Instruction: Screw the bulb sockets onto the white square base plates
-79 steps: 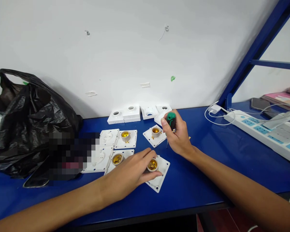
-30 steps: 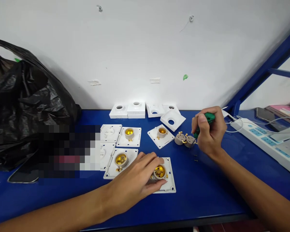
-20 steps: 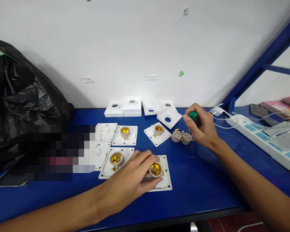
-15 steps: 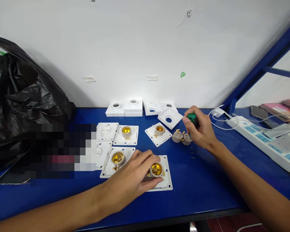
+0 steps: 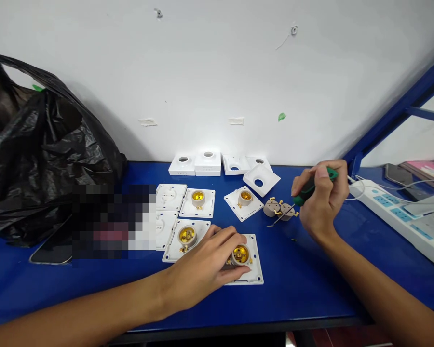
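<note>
My left hand [image 5: 217, 255] is closed around a round lamp socket [image 5: 240, 254] with a brass inside, seated on a white square base plate [image 5: 256, 270]. Fingers and thumb press on its left side and hide part of the plate. In my right hand [image 5: 323, 197] is a screwdriver [image 5: 305, 190] with a green and black handle. Its thin shaft slants down to the left, the tip just in front of two loose sockets [image 5: 279, 210] with brass tabs. Further left, another socket [image 5: 187, 235] sits on its own plate. Two more mounted sockets stand behind, one on a turned plate [image 5: 255, 209].
White square covers [image 5: 208, 166] with round holes line the wall. Bare plates [image 5: 169, 195] lie at left, by a phone [image 5: 52, 250] and a black plastic bag [image 5: 58, 144]. A power strip [image 5: 401, 217] with cables runs along the right, beneath a blue frame.
My right hand has turned the screwdriver from upright to slanted, bringing its shaft into view. My left hand keeps its hold on the socket. The whole view has shifted slightly.
</note>
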`<state>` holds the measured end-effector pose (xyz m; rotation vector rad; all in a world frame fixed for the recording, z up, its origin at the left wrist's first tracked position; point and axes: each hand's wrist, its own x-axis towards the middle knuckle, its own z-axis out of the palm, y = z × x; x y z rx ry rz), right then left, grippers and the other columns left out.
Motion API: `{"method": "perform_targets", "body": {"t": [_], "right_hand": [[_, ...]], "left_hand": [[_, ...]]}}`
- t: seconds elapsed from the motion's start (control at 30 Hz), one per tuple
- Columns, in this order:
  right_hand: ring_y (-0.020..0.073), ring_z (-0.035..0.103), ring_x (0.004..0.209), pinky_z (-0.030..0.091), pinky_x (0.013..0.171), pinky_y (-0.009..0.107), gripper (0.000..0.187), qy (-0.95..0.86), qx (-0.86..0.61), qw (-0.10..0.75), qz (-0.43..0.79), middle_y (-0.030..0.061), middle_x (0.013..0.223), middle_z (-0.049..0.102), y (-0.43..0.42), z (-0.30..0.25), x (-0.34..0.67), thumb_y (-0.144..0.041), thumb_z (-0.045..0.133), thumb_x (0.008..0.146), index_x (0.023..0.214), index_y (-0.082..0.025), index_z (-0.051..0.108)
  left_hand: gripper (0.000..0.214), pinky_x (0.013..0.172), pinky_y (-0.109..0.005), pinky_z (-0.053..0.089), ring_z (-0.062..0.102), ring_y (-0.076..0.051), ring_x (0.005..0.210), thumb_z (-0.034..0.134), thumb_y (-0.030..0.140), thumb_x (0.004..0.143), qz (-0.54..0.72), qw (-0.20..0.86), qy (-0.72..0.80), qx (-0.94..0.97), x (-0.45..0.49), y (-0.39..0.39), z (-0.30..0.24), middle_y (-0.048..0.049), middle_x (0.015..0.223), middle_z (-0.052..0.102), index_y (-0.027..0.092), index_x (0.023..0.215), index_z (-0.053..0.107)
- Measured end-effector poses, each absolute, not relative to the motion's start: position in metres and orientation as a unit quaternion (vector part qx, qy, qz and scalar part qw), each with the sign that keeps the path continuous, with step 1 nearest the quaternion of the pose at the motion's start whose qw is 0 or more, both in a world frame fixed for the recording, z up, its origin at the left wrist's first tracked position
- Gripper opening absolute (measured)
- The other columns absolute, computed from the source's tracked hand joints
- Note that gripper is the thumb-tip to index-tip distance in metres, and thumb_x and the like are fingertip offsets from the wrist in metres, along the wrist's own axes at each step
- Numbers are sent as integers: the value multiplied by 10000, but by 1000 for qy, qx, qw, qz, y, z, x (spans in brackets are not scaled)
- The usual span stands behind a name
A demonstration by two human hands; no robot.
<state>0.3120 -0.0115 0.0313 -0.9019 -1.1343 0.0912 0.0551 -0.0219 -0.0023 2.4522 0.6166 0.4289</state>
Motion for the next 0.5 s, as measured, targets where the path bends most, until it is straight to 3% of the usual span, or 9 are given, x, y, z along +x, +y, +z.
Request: {"method": "perform_targets", "body": {"t": [0.2, 0.5], "right_hand": [[150, 437, 372, 360, 399, 313, 159, -476, -393, 782, 79, -79, 501, 470, -23, 30, 288, -349, 547, 1034, 894, -281, 512], [143, 522, 372, 448, 392, 302, 134, -484, -361, 786, 134, -94, 521, 516, -40, 29, 266, -314, 675, 951, 913, -239, 571]], "left_hand": [[320, 881, -360, 484, 507, -255, 997, 746, 325, 972, 148, 276, 226, 923, 56, -23, -1, -37, 1095, 617, 220, 1216, 568], [369, 883, -349, 483, 500, -236, 971, 755, 335, 965, 174, 270, 211, 923, 54, -21, -5, -37, 1104, 618, 211, 1255, 563]]}}
